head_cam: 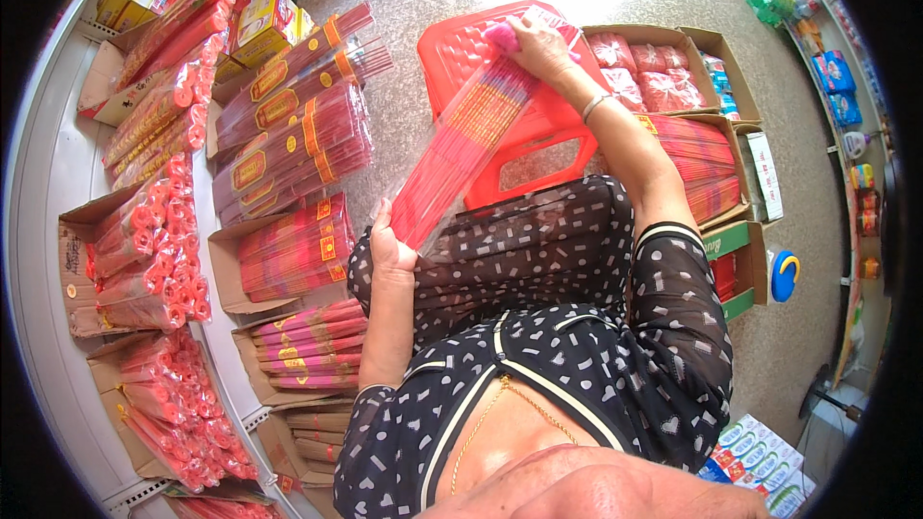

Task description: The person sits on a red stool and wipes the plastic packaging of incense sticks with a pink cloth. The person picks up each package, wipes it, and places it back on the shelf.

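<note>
A clear plastic-wrapped bundle of thin red sticks, which look like incense [461, 148], lies slantwise between my hands, above my lap. My left hand [393, 241] is closed around its lower end, thumb up along the edge. At the upper end, my right hand [537, 47] grips a pink cloth or similar soft thing [502, 37] and presses on the wrapped bundle; its fingertips are partly hidden. Under the right hand stands a red plastic stool [454, 50], with some printed packaging at its top.
Shelves on the left hold cardboard boxes [76, 281] of wrapped red sticks [288, 158]. Right of the stool stand boxes with red packets [670, 90] and more stick bundles [692, 158]. A blue round object [786, 277] lies on the floor, and stocked shelves line the far right.
</note>
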`<state>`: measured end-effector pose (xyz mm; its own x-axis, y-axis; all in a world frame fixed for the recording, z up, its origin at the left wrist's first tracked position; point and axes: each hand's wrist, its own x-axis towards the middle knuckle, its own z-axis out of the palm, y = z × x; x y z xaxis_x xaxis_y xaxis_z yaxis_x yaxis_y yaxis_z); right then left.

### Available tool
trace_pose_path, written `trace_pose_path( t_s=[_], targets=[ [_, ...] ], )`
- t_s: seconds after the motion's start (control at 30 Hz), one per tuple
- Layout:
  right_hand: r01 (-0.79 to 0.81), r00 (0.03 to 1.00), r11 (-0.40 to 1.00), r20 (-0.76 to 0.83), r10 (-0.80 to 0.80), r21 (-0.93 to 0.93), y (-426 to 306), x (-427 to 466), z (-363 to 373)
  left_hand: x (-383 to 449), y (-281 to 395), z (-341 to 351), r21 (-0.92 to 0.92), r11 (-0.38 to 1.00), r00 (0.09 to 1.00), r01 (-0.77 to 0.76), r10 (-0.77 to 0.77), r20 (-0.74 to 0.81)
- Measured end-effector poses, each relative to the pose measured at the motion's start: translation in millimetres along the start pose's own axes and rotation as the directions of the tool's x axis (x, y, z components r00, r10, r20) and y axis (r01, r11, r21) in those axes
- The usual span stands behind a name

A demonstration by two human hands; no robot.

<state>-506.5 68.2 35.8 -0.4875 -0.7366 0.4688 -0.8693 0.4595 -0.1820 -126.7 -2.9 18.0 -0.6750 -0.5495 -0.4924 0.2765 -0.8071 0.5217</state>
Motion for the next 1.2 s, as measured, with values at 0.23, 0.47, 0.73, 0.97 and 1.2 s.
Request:
trace_pose_path(
  t_s=[0.23, 0.47, 0.73, 0.97, 1.2],
  targets=[
    [-0.256, 0.960, 0.960, 0.088, 0.267, -0.116, 47, 30, -4, 8, -2, -14, -0.032, 0.999, 0.998, -0.009, 0.011, 0.065],
    [-0.609, 0.769, 0.788, 0.181, 0.614, -0.088, 96, 24, -14, 6, -1, -3, -0.066, 0.997, 0.989, 0.028, -0.018, 0.145],
    [-0.635, 0.771, 0.772, 0.051, 0.635, -0.008, 117, -53, -63, -14, 26, -17, -0.120, 0.980, 0.987, -0.159, 0.162, 0.019],
    [-0.495, 0.794, 0.577, 0.067, 0.605, 0.650, 107, -91, -72, -77, 89, -102, -0.166, 0.848, 0.862, -0.504, 0.507, -0.027],
    [-0.286, 0.852, 0.393, 0.045, 0.521, 0.874, 12, -116, -63, -150, 121, -197, 0.269, 0.504, 0.301, -0.821, 0.782, -0.545]
  ],
)
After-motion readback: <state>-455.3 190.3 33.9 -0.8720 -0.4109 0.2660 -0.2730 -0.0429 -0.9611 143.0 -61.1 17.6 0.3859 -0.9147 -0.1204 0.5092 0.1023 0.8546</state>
